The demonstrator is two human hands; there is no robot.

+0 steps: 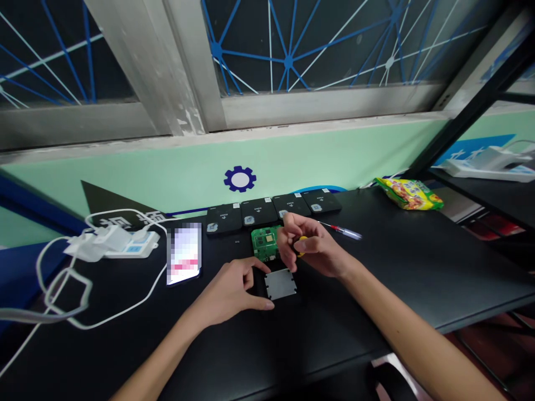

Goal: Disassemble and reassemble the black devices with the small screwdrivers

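Observation:
My left hand [234, 289] spans a dark case with a grey metal plate [281, 284] in it, the thumb at its near edge and the index finger at its far edge. Over the far right corner of the plate, my right hand [307, 245] is closed on a small yellow-and-black handle [300, 246]; its lower end is hidden by the fingers. Just behind the plate lies a green circuit board [264, 243], its right side partly covered by my right hand.
Several black boxes [224, 219] line the wall. A screwdriver with a clear handle [348, 231] lies right of my right hand. To the left are a phone [184, 253] and a white power strip [137, 244] with loose cables. A yellow-green snack bag [409, 194] lies far right.

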